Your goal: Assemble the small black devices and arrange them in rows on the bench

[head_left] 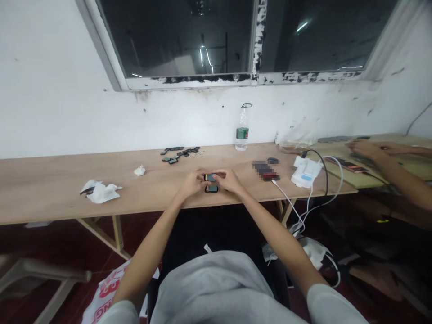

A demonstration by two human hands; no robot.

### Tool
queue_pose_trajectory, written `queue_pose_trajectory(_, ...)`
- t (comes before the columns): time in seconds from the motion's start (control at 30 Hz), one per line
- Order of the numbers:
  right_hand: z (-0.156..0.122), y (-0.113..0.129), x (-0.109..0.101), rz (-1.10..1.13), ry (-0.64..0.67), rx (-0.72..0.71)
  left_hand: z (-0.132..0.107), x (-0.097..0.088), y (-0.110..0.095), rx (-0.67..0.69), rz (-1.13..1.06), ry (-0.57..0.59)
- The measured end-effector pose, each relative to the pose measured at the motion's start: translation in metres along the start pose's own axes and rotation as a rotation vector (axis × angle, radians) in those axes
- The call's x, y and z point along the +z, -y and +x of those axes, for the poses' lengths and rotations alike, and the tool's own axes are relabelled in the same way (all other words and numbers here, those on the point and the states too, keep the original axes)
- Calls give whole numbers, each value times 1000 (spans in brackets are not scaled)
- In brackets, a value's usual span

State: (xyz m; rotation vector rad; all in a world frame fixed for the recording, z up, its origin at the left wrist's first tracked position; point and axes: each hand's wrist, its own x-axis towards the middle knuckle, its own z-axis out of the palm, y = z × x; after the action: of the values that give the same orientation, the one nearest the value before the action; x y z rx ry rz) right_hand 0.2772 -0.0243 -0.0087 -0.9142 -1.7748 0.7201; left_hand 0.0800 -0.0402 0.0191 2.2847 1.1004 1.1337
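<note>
A long wooden worktop runs the width of the view under a dark window. The person sits at its front edge, near the middle.

Both hands meet just inside that front edge. The left hand and the right hand together pinch a small dark device between the fingertips, both closed on it and lifted slightly off the surface. A second, like device lies flat on the worktop directly beneath, at the front edge.

Judged from this, work is at an early or middle stage: a cluster of similar small dark parts lies untouched toward the back edge, well apart from the hands. Whether the lower device is finished cannot be told.

Other items: a clear plastic bottle stands upright at the back edge. Crumpled tissue lies left of centre, a smaller wad nearer the middle. White chargers and cables sit toward the right end, cables trailing over the front edge. A second person's hand works at the far right.

Nothing obstructs the hands.
</note>
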Motion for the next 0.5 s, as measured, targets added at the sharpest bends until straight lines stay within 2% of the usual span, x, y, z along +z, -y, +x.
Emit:
queue_pose_trajectory(0.1, 1, -4, 2, -78, -16, 28, 0, 2, 1, 2, 151, 13)
queue_pose_trajectory(0.27, 0, -3, 1, -266, -18, 20, -1, 5, 10, -77, 317, 47)
queue_pose_trajectory(0.5, -1, -2, -2, -333, -16, -13, -1, -2, 19, -118, 300, 100)
